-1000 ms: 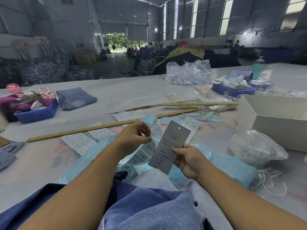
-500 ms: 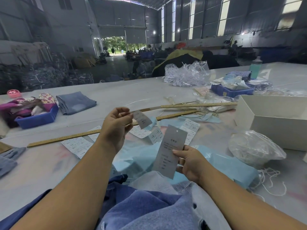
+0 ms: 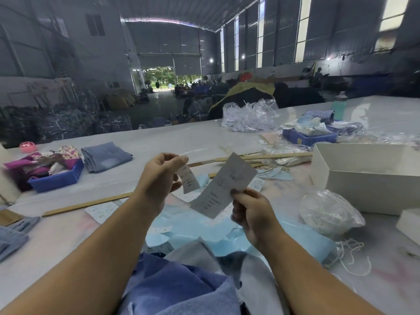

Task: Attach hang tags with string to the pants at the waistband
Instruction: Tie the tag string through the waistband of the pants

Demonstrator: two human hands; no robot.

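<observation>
Now, hands: two, both raised above the table (image 3: 159,142).
Left hand (image 3: 159,178): pinches one small white label (image 3: 189,181).
Right hand (image 3: 251,212): grips one grey hang tag (image 3: 221,186) by its lower edge.
Pants (image 3: 172,285): blue, bunched below the forearms.
Blue trays: two, one left (image 3: 56,178), one right (image 3: 309,137).
White box (image 3: 363,178): one, right side.
Room: big hall with an open door.

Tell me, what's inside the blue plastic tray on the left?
The blue plastic tray holds a heap of purple and flowered cloth pieces. Whatever lies underneath them is covered.
</observation>
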